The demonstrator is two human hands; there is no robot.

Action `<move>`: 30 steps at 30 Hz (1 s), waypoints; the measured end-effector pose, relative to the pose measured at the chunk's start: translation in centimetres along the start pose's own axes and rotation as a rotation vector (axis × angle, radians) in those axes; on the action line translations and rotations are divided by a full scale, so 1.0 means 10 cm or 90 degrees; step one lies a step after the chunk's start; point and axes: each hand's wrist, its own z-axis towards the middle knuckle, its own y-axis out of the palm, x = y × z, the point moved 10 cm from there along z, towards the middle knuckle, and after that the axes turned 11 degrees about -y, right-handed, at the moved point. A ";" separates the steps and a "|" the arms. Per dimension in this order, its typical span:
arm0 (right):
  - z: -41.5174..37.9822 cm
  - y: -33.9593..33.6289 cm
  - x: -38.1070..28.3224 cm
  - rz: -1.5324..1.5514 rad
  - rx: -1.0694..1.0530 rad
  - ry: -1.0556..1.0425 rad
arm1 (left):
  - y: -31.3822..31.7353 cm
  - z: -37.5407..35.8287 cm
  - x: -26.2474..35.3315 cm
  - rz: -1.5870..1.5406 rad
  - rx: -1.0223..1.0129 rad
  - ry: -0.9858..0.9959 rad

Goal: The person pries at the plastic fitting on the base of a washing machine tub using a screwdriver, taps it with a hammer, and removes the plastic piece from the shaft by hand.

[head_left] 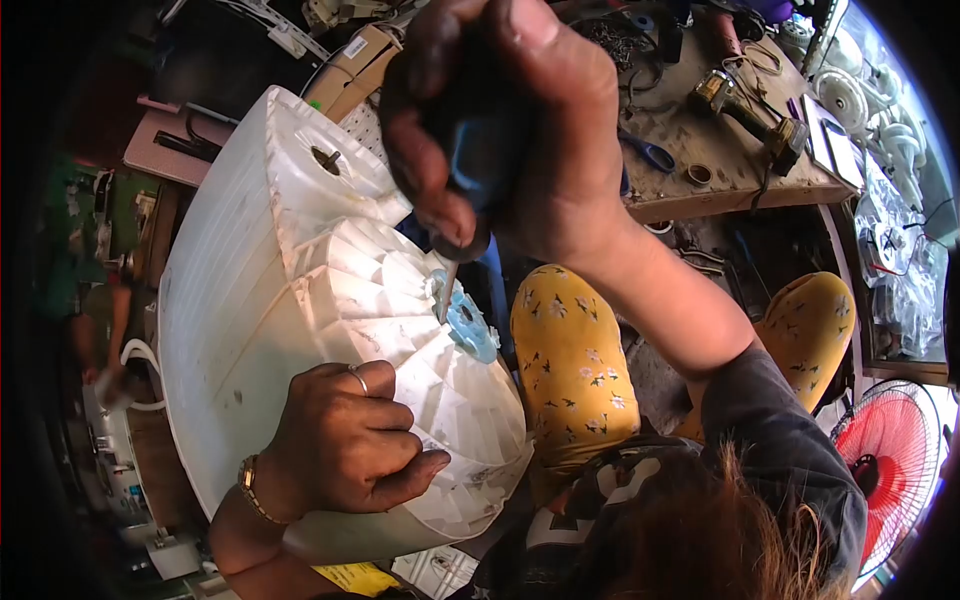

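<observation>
Right hand closes around a dark-handled tool, its shaft reaching down to the light-blue hub on the white tub. Left hand, fingers curled inward, sits over the tub's near side. The tub lies left of the yellow-clad knees; a drill rests on the far-right counter.

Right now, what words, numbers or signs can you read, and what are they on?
None that I can read for sure.
Label on the cardboard box: too small.
Pale print on the dark shirt: creased and partly hidden, so I can't tell.
Yellow packet at the bottom edge: markings too blurred.
</observation>
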 end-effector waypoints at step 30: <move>0.09 1.19 0.72 -0.244 -0.344 -0.128 | -0.04 0.03 -0.01 -0.077 0.038 0.003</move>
